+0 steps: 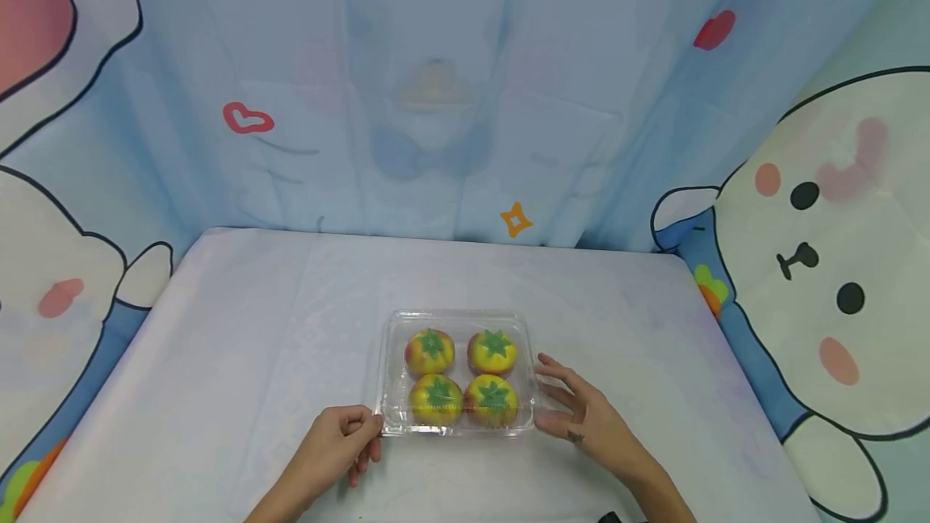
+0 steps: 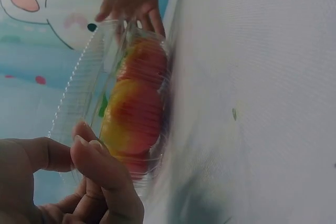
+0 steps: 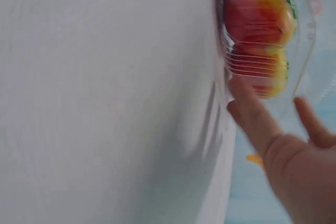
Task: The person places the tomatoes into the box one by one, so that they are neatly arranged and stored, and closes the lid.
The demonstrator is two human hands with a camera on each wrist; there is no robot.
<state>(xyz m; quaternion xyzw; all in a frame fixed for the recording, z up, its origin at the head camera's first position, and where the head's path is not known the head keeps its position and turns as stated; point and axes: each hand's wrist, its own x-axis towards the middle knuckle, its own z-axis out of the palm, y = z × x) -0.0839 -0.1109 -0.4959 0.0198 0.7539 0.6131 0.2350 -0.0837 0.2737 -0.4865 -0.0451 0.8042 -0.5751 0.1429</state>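
A clear plastic clamshell box [image 1: 456, 315] sits on the white-covered table, its lid over several round yellow-and-red fruits [image 1: 436, 399] with green star-shaped leaf tops. They look like persimmons or tomatoes. At the box's front left corner, my left hand [image 1: 330, 446] pinches the plastic edge between thumb and fingers, as the left wrist view shows up close. My right hand [image 1: 592, 422] is beside the box's right side with its fingers spread and fairly straight, the fingertips at or very near the wall. Whether the lid is fully closed, I cannot tell.
The white cloth [image 1: 291, 329] covers the table around the box. Behind it hangs a light blue curtain [image 1: 436, 144] with printed hearts and cartoon figures. A small dark object [image 1: 609, 517] shows at the bottom edge near the right forearm.
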